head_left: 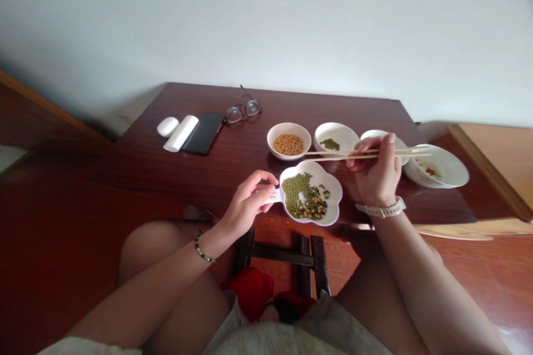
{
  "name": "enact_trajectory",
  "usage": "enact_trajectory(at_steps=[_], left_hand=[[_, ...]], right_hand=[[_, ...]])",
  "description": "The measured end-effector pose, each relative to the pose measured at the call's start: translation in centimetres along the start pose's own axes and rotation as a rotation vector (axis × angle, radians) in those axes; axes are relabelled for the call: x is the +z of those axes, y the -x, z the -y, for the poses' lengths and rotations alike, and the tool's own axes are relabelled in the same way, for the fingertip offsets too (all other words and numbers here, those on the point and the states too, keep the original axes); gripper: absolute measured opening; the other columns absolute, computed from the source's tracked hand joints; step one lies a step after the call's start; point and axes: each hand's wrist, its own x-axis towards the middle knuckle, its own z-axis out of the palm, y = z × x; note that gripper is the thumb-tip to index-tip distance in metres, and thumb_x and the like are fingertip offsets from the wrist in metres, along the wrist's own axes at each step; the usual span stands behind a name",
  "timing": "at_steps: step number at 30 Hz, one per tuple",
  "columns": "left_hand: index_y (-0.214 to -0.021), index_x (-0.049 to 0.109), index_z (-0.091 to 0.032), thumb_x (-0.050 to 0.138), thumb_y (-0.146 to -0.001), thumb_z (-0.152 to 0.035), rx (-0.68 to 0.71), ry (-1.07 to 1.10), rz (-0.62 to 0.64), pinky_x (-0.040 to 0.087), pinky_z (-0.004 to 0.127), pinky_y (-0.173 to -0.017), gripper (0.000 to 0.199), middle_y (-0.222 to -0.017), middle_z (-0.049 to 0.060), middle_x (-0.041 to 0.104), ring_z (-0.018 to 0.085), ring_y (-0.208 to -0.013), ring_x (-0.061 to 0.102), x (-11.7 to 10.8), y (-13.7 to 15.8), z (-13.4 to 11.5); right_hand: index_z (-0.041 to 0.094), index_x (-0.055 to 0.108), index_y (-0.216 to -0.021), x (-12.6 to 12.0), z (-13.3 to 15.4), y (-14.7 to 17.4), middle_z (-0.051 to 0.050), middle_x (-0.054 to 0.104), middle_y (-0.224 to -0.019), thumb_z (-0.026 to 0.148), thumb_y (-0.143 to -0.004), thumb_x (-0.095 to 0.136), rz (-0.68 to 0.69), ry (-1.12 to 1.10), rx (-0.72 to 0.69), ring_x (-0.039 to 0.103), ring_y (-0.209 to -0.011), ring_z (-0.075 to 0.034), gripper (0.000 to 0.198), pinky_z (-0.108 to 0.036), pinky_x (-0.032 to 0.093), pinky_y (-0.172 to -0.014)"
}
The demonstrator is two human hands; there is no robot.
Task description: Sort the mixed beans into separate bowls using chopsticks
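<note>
My left hand (252, 199) pinches the short handle of a white flower-shaped dish (334, 213) at the table's front edge. Green beans lie on the left inside it; dark and yellowish beans mix on the right. My right hand (377, 175) grips a pair of wooden chopsticks (327, 156), their tips slightly apart above the dish's far rim, with nothing visible between them. Just behind the tips stand a white bowl of yellow beans (288, 145) and a white bowl (352, 133) with a small green heap. My right hand partly hides a third bowl (370, 133).
At the right end, a larger white bowl (456, 169) holds pale and reddish bits. Eyeglasses (244, 112), a dark phone (203, 133), a white long case (181, 133) and a small white rounded case (167, 127) lie on the left. A wall rises behind the table (341, 106).
</note>
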Motion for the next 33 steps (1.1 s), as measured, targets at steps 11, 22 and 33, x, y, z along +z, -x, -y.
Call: enact_trajectory(at_steps=[11,22,33], left_hand=[[-0.117,0.065,-0.021,0.073,-0.101,-0.043,-0.010,-0.029,0.054,0.035,0.020,-0.060,0.028,-0.070,-0.006,0.054,0.011,-0.063,0.050,0.6,-1.5,0.3],[-0.122,0.061,-0.019,0.075,-0.099,-0.041,-0.054,-0.061,0.170,0.023,0.019,-0.048,0.035,-0.068,-0.005,0.060,0.007,-0.050,0.040,0.0,-3.0,0.2],[-0.102,0.064,-0.018,0.075,-0.097,-0.040,-0.199,-0.190,0.295,0.032,0.020,-0.046,0.025,-0.070,-0.001,0.066,0.007,-0.049,0.047,0.3,-4.2,-1.0]], right_hand=[[0.020,0.064,-0.073,-4.8,0.2,2.8,0.002,0.060,-0.069,0.072,-0.098,0.071,0.025,-0.017,0.144,0.056,-0.047,-0.009,0.058,-0.021,0.037,-0.039],[0.019,0.067,-0.073,-5.8,-1.0,2.4,0.001,0.060,-0.070,0.071,-0.094,0.079,0.003,-0.143,0.203,0.055,-0.050,-0.007,0.057,-0.018,0.040,-0.040],[0.021,0.067,-0.070,-6.1,-1.4,1.9,0.001,0.054,-0.059,0.073,-0.098,0.073,0.030,-0.105,0.264,0.049,-0.046,-0.009,0.059,-0.020,0.035,-0.038]])
